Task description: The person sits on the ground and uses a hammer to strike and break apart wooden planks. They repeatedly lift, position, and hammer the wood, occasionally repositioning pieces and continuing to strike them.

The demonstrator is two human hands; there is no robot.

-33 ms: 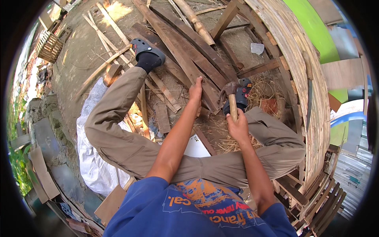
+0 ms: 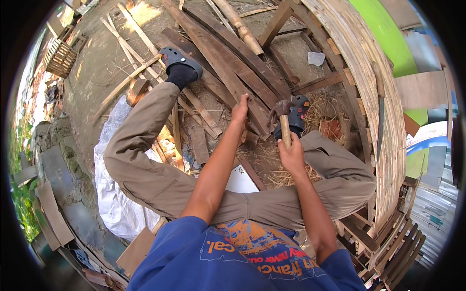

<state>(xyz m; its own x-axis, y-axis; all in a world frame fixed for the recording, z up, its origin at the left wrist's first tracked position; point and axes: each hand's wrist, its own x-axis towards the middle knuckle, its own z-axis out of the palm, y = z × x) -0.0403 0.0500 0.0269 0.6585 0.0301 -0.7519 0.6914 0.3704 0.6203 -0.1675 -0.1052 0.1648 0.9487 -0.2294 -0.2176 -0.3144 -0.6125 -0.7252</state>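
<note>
My right hand [image 2: 292, 154] is wrapped round the pale wooden handle of a claw hammer [image 2: 285, 130]. Its rusty head is up, close to the dark clog on my right foot. My left hand [image 2: 240, 109] grips the edge of a long brown wooden plank [image 2: 213, 59] near its closer end; part of the fingers is hidden behind the wood. The plank slants away to the far left, over and beside other dark boards [image 2: 242, 46]. The hammer head is apart from the plank my left hand holds.
Thin wood strips [image 2: 138, 36] cross on the ground at far left. A bamboo pole [image 2: 239, 26] lies behind the boards. At right, a slatted bamboo bench [image 2: 361, 63] carries a long knife [image 2: 380, 111]. A white sack [image 2: 114, 194] lies beside my left leg, and straw [image 2: 325, 104] by my right foot.
</note>
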